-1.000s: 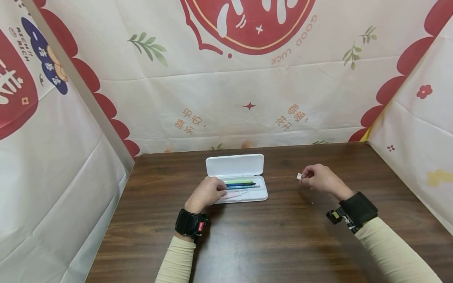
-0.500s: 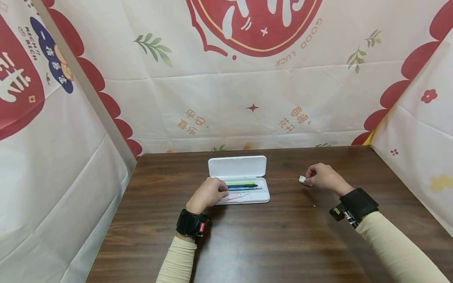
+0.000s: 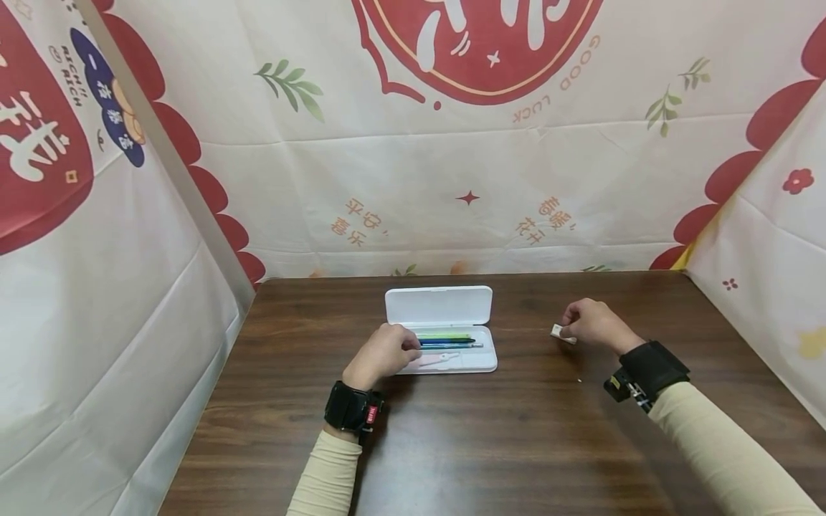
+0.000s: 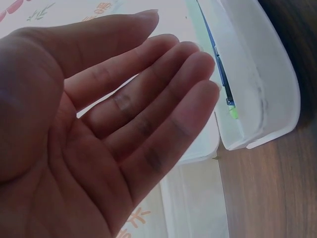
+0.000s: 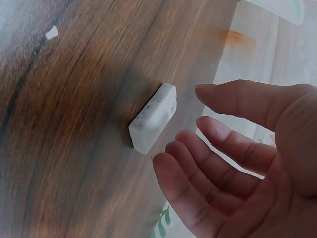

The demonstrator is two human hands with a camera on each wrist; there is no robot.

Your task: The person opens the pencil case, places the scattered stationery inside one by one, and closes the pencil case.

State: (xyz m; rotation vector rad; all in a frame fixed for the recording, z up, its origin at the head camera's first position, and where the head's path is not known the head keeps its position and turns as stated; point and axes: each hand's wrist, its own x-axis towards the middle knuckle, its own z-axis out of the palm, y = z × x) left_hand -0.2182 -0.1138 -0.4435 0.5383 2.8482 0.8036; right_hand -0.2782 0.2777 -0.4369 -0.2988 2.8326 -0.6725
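Note:
An open white pencil case [image 3: 479, 356] lies at the table's middle, its lid [image 3: 439, 307] folded back. Inside are pens [image 3: 448, 341] and a pale pink item [image 3: 439, 356]. My left hand [image 3: 408, 349] rests at the case's left end; the left wrist view shows its fingers [image 4: 188, 64] straight and empty beside the case [image 4: 262, 99] and a green-tipped pen [image 4: 232, 113]. A small white eraser [image 3: 558, 331] lies on the wood to the right. My right hand [image 3: 573, 327] hovers just beside it. In the right wrist view the fingers [image 5: 208, 148] are relaxed and apart from the eraser [image 5: 153, 118].
The dark wooden table [image 3: 490, 437] is walled on three sides by printed cream and red cloth [image 3: 452, 179]. A tiny white crumb [image 3: 580, 380] lies near my right wrist, also seen as a crumb [image 5: 51, 32] in the right wrist view.
My right hand has lowered the eraser onto the table and let go of it. The left hand has stayed at the case's left end.

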